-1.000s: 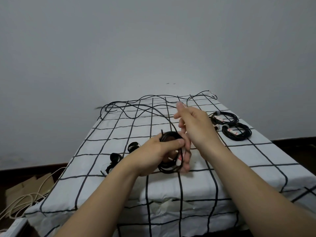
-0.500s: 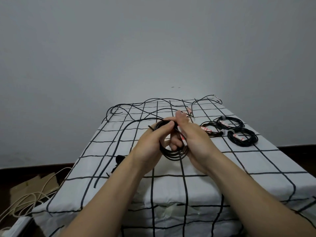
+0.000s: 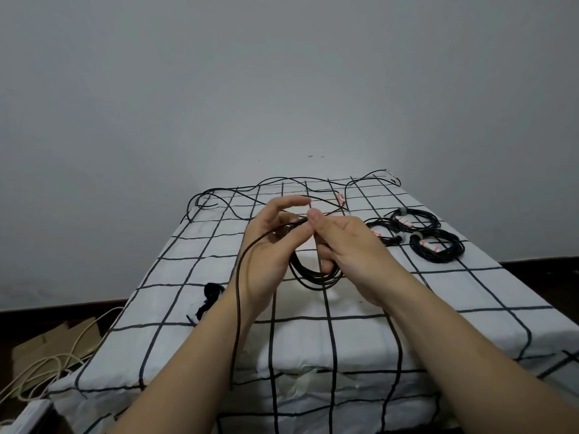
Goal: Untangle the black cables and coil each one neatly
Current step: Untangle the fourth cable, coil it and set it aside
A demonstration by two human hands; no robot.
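Observation:
A small coil of black cable (image 3: 316, 275) hangs between my hands above the white checked table cover (image 3: 470, 296). My right hand (image 3: 341, 245) holds the coil, its fingers curled through the loops and the thumb pressed on top. My left hand (image 3: 269, 245) has its fingers loosely spread, and the cable's free strand (image 3: 237, 308) runs over its back and down along my forearm. Loose black cables (image 3: 250, 191) lie tangled along the table's far edge. Three finished coils (image 3: 437, 249) with white and red tags lie at the right.
A small black strap or bundle (image 3: 208, 297) lies on the cover left of my left wrist. On the floor at the left are cardboard (image 3: 47, 346) and cream-coloured cords (image 3: 37, 371). A grey wall stands behind the table.
The free strand, lying on the cover to the left before, now drapes over my left hand and forearm. My left fingers have opened off the coil; my right hand keeps hold of it.

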